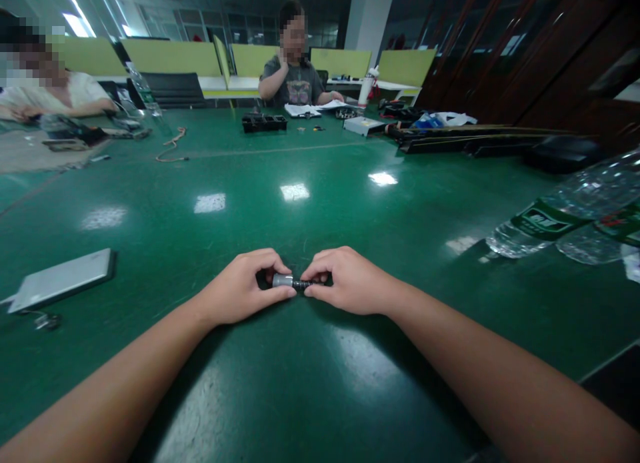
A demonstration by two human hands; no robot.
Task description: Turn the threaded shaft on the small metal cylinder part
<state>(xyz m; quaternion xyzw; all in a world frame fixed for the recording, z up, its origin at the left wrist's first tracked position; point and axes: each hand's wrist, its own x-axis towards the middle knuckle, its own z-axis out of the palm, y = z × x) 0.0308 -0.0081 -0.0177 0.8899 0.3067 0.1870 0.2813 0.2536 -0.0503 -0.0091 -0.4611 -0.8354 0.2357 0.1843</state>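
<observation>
Just above the green table (280, 389), both hands meet at one small object. My left hand (240, 286) pinches a short grey cylinder (283, 281) between thumb and fingers. Out of its right end comes a thin black ridged rod (299, 285), lying level. The thumb and fingertips of my right hand (355, 281) close on the rod's other end. Those fingers cover its far tip, and the exact kind of object is too small to tell.
A silver power bank-like slab (65, 279) lies at left. Clear water bottles (545, 219) stand at right. Across the table are a seated person (295, 76), a black tray (264, 123), a cord (173, 145) and a white tumbler (367, 88). Another person (55, 89) sits far left.
</observation>
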